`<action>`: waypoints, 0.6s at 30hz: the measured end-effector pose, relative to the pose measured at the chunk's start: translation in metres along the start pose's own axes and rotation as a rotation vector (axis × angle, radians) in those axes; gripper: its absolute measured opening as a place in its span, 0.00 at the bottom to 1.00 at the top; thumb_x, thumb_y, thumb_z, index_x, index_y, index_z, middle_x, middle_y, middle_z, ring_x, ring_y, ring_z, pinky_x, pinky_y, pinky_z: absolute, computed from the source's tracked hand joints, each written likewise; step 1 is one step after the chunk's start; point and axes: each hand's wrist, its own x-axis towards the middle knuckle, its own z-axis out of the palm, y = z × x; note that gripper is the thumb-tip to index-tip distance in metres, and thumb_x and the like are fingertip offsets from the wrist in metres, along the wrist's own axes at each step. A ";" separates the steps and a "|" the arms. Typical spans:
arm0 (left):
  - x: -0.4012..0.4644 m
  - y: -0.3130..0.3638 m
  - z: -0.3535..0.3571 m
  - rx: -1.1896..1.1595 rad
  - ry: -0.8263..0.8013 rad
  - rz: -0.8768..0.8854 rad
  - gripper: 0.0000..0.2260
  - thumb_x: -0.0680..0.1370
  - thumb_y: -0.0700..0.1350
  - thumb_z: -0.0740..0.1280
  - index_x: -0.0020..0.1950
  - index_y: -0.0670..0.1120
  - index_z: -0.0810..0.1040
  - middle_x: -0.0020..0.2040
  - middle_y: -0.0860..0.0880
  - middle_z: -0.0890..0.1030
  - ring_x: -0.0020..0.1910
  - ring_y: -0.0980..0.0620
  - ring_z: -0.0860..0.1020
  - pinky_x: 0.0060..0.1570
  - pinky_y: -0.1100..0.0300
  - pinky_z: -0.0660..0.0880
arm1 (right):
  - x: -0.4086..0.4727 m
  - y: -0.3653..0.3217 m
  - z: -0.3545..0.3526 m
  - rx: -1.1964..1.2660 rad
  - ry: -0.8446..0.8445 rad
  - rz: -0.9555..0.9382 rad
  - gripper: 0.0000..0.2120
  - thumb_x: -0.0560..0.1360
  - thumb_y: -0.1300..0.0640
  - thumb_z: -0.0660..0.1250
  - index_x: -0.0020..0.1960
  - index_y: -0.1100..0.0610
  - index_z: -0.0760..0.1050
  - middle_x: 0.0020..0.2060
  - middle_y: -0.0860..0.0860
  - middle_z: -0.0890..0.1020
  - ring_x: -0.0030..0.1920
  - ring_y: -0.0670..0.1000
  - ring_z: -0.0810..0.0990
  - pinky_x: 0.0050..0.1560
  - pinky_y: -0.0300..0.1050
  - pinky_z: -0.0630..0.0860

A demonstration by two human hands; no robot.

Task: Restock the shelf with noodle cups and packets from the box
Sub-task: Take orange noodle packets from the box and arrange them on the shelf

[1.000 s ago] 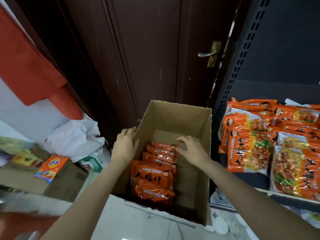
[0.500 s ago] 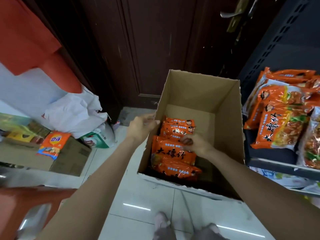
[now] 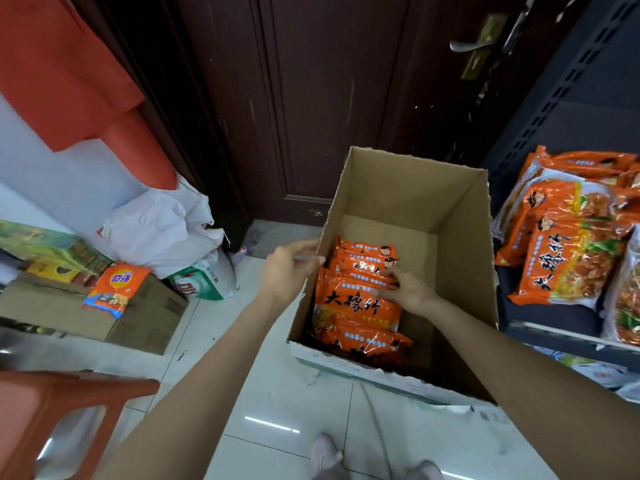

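Far left, a small orange packet [image 3: 116, 289] lies on a closed carton [image 3: 138, 317]. Your left hand [image 3: 289, 268] sits at the left wall of the cardboard box [image 3: 460, 244], fingers curled over its rim. Inside, orange noodle packets [image 3: 358, 306] are stacked along the left side (the right half is bare cardboard). Your right hand [image 3: 410, 289] pinches the edge of one of them. Further right, matching packets on the shelf [image 3: 568, 258] lie overlapping on the dark shelf [image 3: 554, 320].

1. Cardboard box [image 3: 412, 188]: top open; right half of its floor bare beside the orange packets [image 3: 356, 306].
2. Shelf [image 3: 554, 332], right of box: front crowded with packets; dark space above them unobstructed.
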 end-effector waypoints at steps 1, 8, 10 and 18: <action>0.000 0.000 0.001 -0.001 0.006 0.003 0.16 0.77 0.45 0.67 0.65 0.47 0.75 0.61 0.50 0.79 0.57 0.56 0.77 0.42 0.78 0.67 | 0.000 0.001 -0.003 0.050 -0.029 0.033 0.31 0.72 0.48 0.70 0.70 0.56 0.64 0.68 0.55 0.68 0.67 0.56 0.70 0.64 0.51 0.72; 0.000 -0.005 0.005 -0.028 0.037 0.003 0.17 0.77 0.45 0.67 0.65 0.47 0.75 0.60 0.51 0.79 0.53 0.60 0.74 0.36 0.83 0.66 | -0.001 0.012 -0.002 0.267 0.006 0.027 0.35 0.69 0.52 0.74 0.71 0.55 0.63 0.65 0.56 0.73 0.60 0.54 0.76 0.60 0.51 0.75; 0.001 -0.006 0.005 -0.028 0.032 0.010 0.17 0.77 0.44 0.67 0.65 0.47 0.75 0.61 0.50 0.79 0.54 0.60 0.74 0.36 0.83 0.67 | -0.002 0.013 0.002 0.340 -0.001 0.011 0.26 0.69 0.53 0.74 0.64 0.54 0.69 0.61 0.54 0.77 0.55 0.51 0.78 0.58 0.51 0.76; -0.002 -0.005 0.005 -0.034 0.029 -0.009 0.17 0.77 0.47 0.66 0.66 0.49 0.75 0.62 0.52 0.78 0.57 0.59 0.73 0.49 0.68 0.68 | -0.004 0.014 0.002 0.303 -0.104 0.020 0.23 0.68 0.54 0.75 0.60 0.57 0.71 0.58 0.52 0.76 0.58 0.54 0.77 0.58 0.51 0.76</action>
